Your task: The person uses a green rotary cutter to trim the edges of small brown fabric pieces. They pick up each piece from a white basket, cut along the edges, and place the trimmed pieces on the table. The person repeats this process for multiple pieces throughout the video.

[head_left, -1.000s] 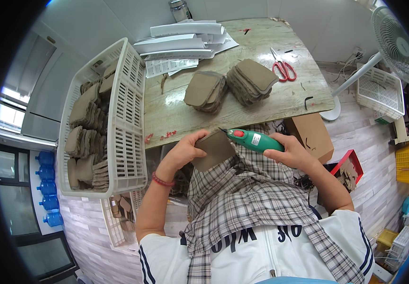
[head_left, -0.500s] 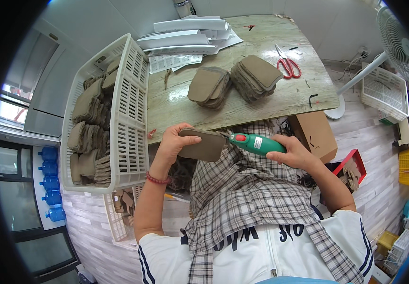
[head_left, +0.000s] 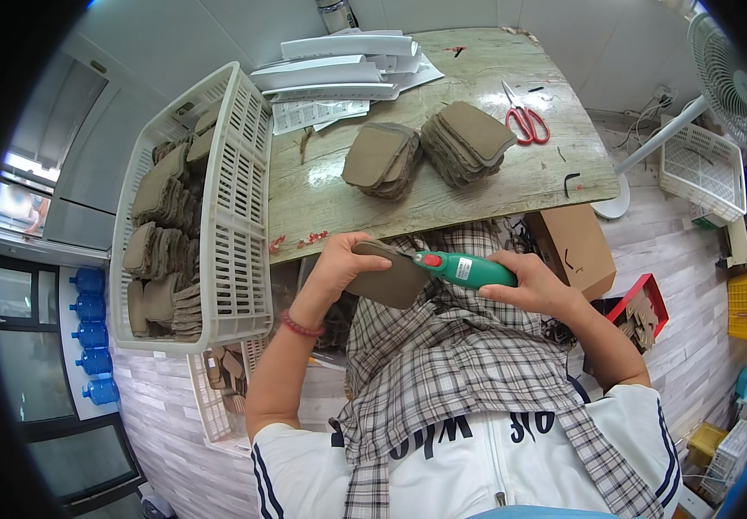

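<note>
My left hand [head_left: 340,266] grips a flat brown fabric piece [head_left: 391,284] with rounded corners, thumb on top and fingers beneath. It is held over my lap, just in front of the table edge. My right hand [head_left: 533,284] is wrapped round the back end of a green electric cutter [head_left: 468,270] with a red button. The cutter's tip meets the piece's right edge; the exact contact is too small to make out. On the table, two stacks of similar brown pieces [head_left: 382,154] [head_left: 468,138] stand side by side.
Left of the table stands a white plastic crate [head_left: 239,208] of brown pieces. Papers [head_left: 339,73] and red-handled scissors [head_left: 526,124] lie on the table [head_left: 321,195]. A cardboard box [head_left: 577,246], a red box [head_left: 660,298] and a standing fan [head_left: 732,82] are on the right.
My left hand and the brown piece have moved right and slightly down, and the piece has turned. The cutter has shifted slightly left and down against its edge.
</note>
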The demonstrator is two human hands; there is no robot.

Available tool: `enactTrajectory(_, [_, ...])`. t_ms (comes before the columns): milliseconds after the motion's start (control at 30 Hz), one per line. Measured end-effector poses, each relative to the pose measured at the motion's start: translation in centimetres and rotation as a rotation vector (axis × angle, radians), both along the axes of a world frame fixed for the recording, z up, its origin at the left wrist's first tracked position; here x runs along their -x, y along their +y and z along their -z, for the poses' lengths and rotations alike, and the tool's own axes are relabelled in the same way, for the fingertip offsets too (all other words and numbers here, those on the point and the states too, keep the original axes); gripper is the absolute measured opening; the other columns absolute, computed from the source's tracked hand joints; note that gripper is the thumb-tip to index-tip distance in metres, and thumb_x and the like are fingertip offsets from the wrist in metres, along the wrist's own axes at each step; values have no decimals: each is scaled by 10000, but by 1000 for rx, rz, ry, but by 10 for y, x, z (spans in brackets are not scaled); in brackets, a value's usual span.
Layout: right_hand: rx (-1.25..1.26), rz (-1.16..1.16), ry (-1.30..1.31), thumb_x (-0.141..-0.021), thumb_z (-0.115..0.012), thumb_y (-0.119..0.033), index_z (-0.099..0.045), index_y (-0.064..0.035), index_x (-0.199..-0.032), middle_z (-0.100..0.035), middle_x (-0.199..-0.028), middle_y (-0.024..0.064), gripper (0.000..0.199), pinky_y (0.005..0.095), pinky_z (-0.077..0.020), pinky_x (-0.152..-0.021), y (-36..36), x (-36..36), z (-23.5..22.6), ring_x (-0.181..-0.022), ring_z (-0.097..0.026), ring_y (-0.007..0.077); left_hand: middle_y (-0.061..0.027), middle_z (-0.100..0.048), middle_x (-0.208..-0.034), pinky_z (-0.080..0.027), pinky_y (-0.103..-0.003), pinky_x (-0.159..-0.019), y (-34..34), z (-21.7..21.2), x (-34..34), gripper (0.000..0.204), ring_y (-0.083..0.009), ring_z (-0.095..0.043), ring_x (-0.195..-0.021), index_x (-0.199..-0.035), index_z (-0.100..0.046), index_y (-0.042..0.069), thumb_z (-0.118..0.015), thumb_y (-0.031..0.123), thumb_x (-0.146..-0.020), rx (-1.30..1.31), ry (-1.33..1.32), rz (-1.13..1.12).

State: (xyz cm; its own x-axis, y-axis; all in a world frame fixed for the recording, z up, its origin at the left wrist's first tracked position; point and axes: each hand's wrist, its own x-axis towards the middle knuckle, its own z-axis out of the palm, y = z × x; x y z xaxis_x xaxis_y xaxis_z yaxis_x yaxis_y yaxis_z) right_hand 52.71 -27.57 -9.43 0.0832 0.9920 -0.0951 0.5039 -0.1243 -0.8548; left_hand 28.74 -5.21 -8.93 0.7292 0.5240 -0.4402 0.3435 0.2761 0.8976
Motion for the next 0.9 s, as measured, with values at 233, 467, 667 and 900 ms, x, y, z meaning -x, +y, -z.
enactTrajectory(233, [13,-8,30,-809,-746,-284,-602,29,-1110,-639,-822,142,458,323,-498,-651,6,7,1,-712,-628,203,-73,-697,-819,-532,-249,-643,-9,3,-6,189,-122,-656,-690,-894,-667,-9,-751,-15,-724,79,-12,51])
enactTrajectory(467, [51,-22,47,-815,-735,-305,-604,25,-1110,-643,-833,142,461,333,-501,-664,12,11,3,-733,-632,212,-67,-695,-807,-533,-249,-648,-13,9,-9,220,-124,-654,-683,-895,-672,-2,-765,-26,-697,163,46,110])
enactTrajectory(667, [0,-32,79,-812,-729,-356,-621,14,-1075,-650,-766,138,467,345,-509,-637,17,14,15,-682,-649,230,-83,-701,-884,-548,-270,-725,-18,13,-6,326,-151,-671,-758,-1028,-670,-26,-741,-39,-710,228,30,102])
enactTrajectory(900, [-17,-19,103,-811,-724,-365,-629,9,-1072,-646,-793,140,466,341,-505,-644,8,15,32,-693,-639,228,-116,-703,-950,-553,-293,-767,-20,20,20,274,-177,-681,-814,-1033,-669,-55,-702,-21,-763,363,-6,-76])
